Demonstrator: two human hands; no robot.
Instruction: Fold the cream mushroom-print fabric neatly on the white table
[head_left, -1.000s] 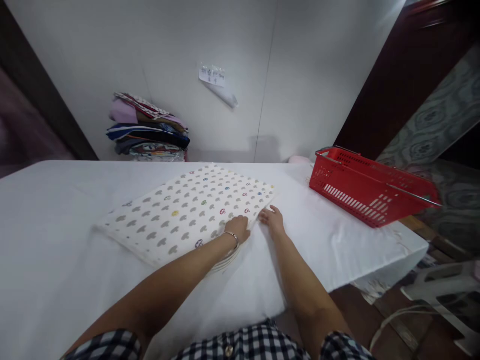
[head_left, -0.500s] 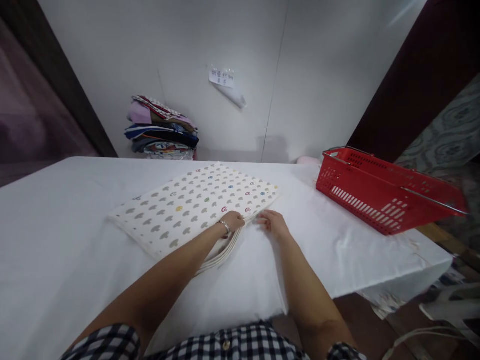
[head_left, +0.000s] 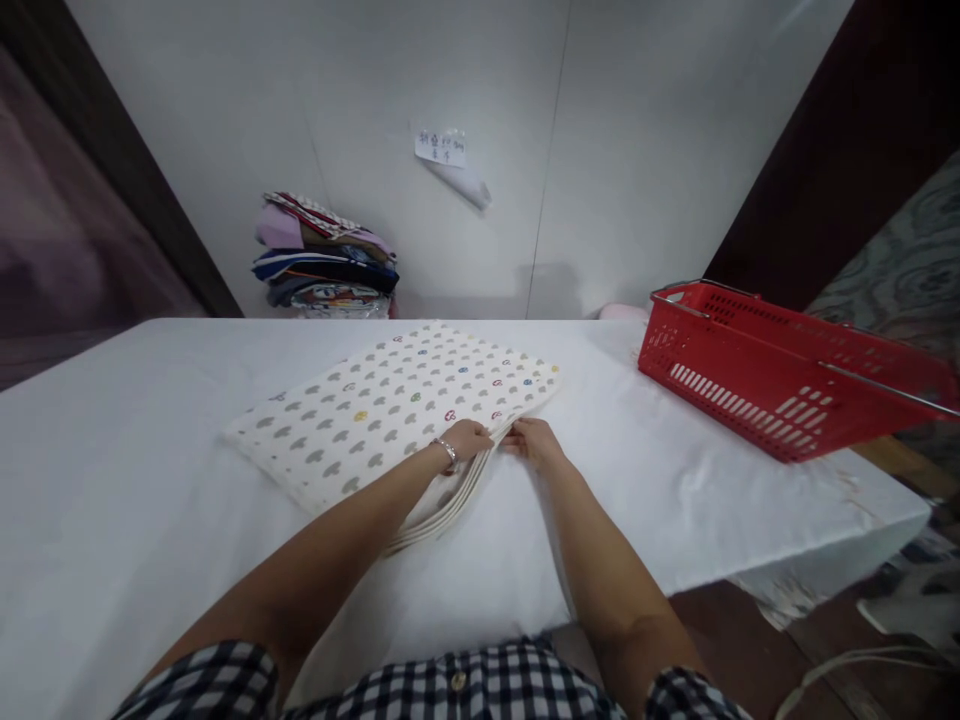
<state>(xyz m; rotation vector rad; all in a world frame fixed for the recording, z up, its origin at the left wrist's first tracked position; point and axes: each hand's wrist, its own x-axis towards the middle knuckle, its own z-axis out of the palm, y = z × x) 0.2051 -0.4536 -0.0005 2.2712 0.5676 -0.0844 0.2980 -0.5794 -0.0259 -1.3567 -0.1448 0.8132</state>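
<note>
Mostly, the cloth (head_left: 401, 405) lies beyond the hands (head_left: 466, 438) (head_left: 535, 441), left pinching its edge, right touching it, grip unclear.

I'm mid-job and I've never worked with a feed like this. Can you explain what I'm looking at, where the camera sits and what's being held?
There's no machine here, just one person's two bare hands. The view comes from a single camera worn on the head, looking forward and down. On the white-covered table lies a patterned cloth in several layers. The left hand, wearing a bracelet, pinches its near edge. The right hand has its fingers at the same edge; whether they grip it is hard to tell. A red basket sits to the right, and a stack of folded fabric is by the wall.
</note>
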